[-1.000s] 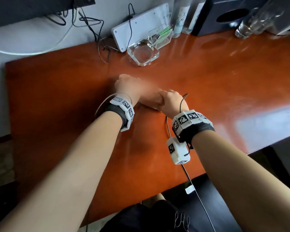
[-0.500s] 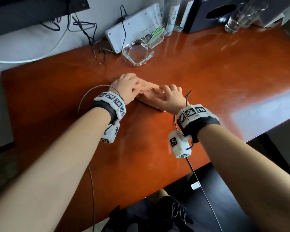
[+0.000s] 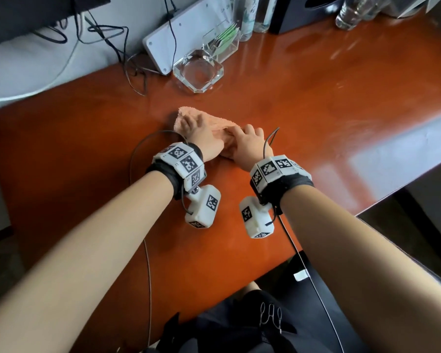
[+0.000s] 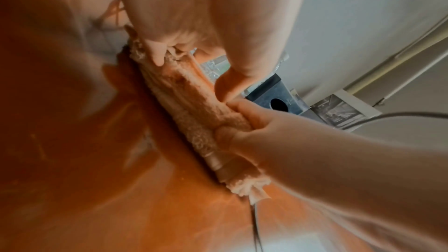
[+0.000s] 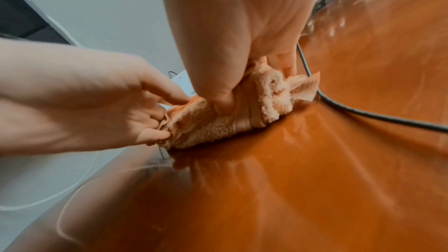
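A peach terry towel (image 3: 214, 121) lies rolled into a thick bundle on the glossy red-brown table (image 3: 316, 110). My left hand (image 3: 197, 135) rests on the roll's left part, and in the right wrist view its fingers (image 5: 155, 116) pinch the folded layers at that end. My right hand (image 3: 247, 141) grips the roll's right end, thumb (image 5: 223, 101) pressed into the near side and fingers over the top. The left wrist view shows the towel (image 4: 194, 102) running between both hands, with its loose hem poking out past the right hand (image 4: 257, 129).
A square glass ashtray (image 3: 198, 71) stands behind the towel, with a clear holder (image 3: 223, 42), a white board (image 3: 186, 29), tangled cables (image 3: 127, 59), bottles (image 3: 250, 14) and a black box (image 3: 308, 8) along the back. A wrist cable (image 5: 363, 114) trails right of the towel.
My left hand has drawn back toward me along the roll, so the towel's far left end now shows beyond its fingers. The right hand stays on the right end.
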The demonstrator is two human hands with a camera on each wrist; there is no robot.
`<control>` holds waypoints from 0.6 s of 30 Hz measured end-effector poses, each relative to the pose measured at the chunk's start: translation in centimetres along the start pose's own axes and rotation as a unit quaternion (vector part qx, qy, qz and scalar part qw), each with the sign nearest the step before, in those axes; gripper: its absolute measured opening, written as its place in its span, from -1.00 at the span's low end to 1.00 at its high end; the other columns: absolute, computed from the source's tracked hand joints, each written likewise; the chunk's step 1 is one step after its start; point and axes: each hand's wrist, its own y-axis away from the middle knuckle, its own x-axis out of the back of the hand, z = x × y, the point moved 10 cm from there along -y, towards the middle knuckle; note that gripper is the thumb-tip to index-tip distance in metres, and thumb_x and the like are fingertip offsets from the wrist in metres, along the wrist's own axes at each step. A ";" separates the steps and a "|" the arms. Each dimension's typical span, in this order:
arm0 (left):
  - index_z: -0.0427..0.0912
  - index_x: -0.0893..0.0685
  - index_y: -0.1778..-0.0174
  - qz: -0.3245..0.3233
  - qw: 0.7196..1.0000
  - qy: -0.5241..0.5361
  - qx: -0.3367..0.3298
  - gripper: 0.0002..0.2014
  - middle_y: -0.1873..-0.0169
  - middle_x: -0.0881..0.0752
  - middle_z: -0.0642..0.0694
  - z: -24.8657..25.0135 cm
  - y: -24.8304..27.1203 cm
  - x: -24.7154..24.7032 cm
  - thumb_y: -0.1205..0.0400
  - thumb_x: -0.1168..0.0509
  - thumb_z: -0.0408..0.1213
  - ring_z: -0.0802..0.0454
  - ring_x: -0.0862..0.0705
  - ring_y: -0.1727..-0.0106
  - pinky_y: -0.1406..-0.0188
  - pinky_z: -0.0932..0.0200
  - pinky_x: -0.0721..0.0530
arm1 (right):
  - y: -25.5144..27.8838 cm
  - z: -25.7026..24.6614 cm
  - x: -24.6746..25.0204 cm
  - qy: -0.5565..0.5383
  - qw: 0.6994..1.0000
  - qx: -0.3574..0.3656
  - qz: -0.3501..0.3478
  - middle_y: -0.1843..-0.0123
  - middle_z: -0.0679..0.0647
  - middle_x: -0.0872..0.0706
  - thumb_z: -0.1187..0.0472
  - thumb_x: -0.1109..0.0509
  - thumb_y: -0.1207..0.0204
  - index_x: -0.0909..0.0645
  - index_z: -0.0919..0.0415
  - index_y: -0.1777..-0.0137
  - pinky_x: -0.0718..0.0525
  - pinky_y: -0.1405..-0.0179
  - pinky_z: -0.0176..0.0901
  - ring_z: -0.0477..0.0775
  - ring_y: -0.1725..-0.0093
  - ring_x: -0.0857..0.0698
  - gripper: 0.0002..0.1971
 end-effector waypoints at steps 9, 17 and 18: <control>-0.24 0.06 -0.65 0.009 0.998 -0.012 -0.054 -0.21 -0.64 0.18 -0.34 1.7 -3.1 0.4 -0.56 -0.21 -0.46 -0.23 0.24 -0.66 -0.64 -0.17 0.03 | -1.0 0.9 1.3 -0.030 0.999 -0.008 0.009 -0.33 0.13 -0.43 -0.10 -0.32 -0.51 -0.36 0.00 -0.50 -0.51 -0.16 0.04 0.23 -0.37 -0.35 -0.43; -0.23 -0.11 -0.61 0.012 0.994 -0.045 -0.096 -0.25 -0.63 0.07 -0.38 6.1 -5.7 -0.8 -0.49 -0.24 -0.44 -0.28 0.16 -0.66 -0.63 -0.18 -0.04 | -2.4 4.1 3.2 0.027 1.000 0.002 -0.016 -0.33 0.15 -0.43 -0.21 -0.35 -0.47 -0.32 0.07 -0.47 -0.47 0.04 0.00 0.21 -0.33 -0.44 -0.36; -0.22 -0.06 -0.63 0.009 0.994 -0.049 -0.096 -0.23 -0.63 0.11 -0.37 6.9 -5.9 -1.0 -0.50 -0.24 -0.44 -0.26 0.20 -0.66 -0.64 -0.17 -0.01 | -2.6 4.9 3.7 0.021 1.000 -0.001 -0.021 -0.33 0.15 -0.43 -0.21 -0.34 -0.47 -0.33 0.07 -0.47 -0.50 -0.02 0.03 0.22 -0.33 -0.44 -0.36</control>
